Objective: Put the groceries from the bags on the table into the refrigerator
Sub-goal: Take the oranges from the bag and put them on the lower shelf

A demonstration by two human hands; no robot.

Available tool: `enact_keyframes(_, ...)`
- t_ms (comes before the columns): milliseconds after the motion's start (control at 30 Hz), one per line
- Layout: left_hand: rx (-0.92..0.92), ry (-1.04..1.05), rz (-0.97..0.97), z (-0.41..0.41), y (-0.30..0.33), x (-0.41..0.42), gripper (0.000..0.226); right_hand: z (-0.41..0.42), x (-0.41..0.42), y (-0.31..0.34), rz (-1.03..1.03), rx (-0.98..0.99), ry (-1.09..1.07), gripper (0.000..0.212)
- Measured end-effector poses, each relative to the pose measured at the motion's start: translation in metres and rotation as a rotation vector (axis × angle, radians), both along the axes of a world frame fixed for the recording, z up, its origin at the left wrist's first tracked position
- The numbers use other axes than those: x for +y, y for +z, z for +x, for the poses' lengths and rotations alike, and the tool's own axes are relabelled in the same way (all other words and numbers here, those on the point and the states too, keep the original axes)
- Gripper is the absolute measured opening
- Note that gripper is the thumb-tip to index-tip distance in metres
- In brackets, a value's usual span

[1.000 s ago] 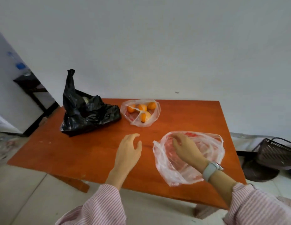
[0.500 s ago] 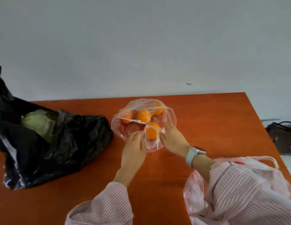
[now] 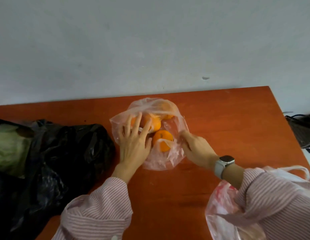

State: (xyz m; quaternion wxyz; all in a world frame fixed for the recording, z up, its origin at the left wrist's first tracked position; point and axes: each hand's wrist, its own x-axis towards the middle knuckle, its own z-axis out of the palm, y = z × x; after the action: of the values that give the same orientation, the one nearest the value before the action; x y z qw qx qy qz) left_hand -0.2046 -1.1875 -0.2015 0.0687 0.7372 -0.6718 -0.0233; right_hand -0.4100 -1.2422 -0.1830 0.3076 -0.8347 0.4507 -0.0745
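Observation:
A clear plastic bag (image 3: 169,158) with several oranges (image 3: 162,142) lies in the middle of the orange-brown table (image 3: 228,122). My left hand (image 3: 134,144) reaches into the bag's left side with fingers spread and straight over the oranges. My right hand (image 3: 197,149) pinches the bag's right edge and holds it apart. A black bag (image 3: 64,153) with a green cabbage (image 3: 8,149) in it lies at the left. A pinkish clear bag (image 3: 225,212) sits at the lower right, partly under my right sleeve.
The table stands against a plain grey wall (image 3: 150,49). A dark wire basket (image 3: 303,130) sits off the table's right edge. Bare tabletop lies to the right of the orange bag.
The view came closer to the orange bag. My left hand slid into the bag over the oranges, and my right hand pulled the bag's right edge outward.

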Motion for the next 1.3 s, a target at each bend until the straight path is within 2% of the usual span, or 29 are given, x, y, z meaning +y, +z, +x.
enact_keyframes(67,0.012,0.064,0.099,0.007,-0.002,-0.013,0.070,0.013,-0.011,0.006,-0.069,-0.106,-0.056,0.027)
enact_keyframes(133,0.036,0.093,0.164,0.014,-0.005,-0.028,0.065,0.027,-0.027,0.003,-0.076,-0.130,-0.095,0.040)
enact_keyframes(233,0.099,0.092,0.215,0.025,-0.011,-0.051,0.054,0.043,-0.052,-0.009,-0.052,-0.034,-0.084,0.051)
enact_keyframes(333,0.288,0.163,0.148,0.040,-0.014,-0.074,0.041,0.054,-0.077,-0.018,-0.055,0.037,-0.013,0.054)
enact_keyframes(400,0.435,0.279,0.146,0.049,-0.011,-0.088,0.041,0.063,-0.094,-0.023,0.080,-0.030,-0.065,0.047)
enact_keyframes(467,0.576,0.398,0.218,0.057,-0.014,-0.096,0.043,0.073,-0.113,-0.027,0.282,-0.185,-0.190,0.041)
enact_keyframes(533,0.790,0.517,0.244,0.057,-0.018,-0.097,0.040,0.078,-0.124,-0.029,0.494,-0.319,-0.311,0.040)
enact_keyframes(567,0.836,0.566,0.228,0.052,-0.022,-0.095,0.036,0.077,-0.126,-0.030,0.539,-0.341,-0.330,0.041)
enact_keyframes(667,0.846,0.776,0.079,0.036,-0.028,-0.084,0.020,0.066,-0.120,-0.039,0.353,-0.230,-0.287,0.042)
enact_keyframes(733,0.993,0.948,-0.029,0.034,-0.027,-0.075,0.017,0.055,-0.112,-0.043,0.254,-0.194,-0.311,0.045)
enact_keyframes(833,1.228,1.040,0.036,0.047,-0.028,-0.069,0.032,0.039,-0.104,-0.046,0.189,-0.202,-0.330,0.052)
enact_keyframes(900,1.369,0.991,0.153,0.053,-0.021,-0.069,0.047,0.033,-0.097,-0.042,0.014,-0.202,-0.367,0.049)
enact_keyframes(933,1.391,0.923,0.150,0.051,-0.014,-0.068,0.053,0.033,-0.092,-0.037,-0.115,-0.208,-0.371,0.045)
enact_keyframes(967,1.338,0.838,0.078,0.049,-0.009,-0.064,0.054,0.034,-0.087,-0.032,-0.223,-0.220,-0.337,0.042)
enact_keyframes(1067,0.875,0.397,-0.285,0.034,0.002,-0.047,0.040,0.041,-0.071,-0.020,-0.347,-0.206,-0.076,0.044)
enact_keyframes(1133,0.701,0.150,-0.229,0.024,-0.008,-0.035,0.041,0.040,-0.058,-0.018,-0.409,-0.124,0.103,0.044)
enact_keyframes(1167,0.676,0.111,-0.147,0.021,-0.013,-0.030,0.045,0.036,-0.050,-0.019,-0.447,-0.095,0.180,0.044)
enact_keyframes(1300,0.769,0.222,0.035,0.017,-0.025,-0.009,0.064,0.012,-0.022,-0.031,-0.466,-0.071,0.435,0.042)
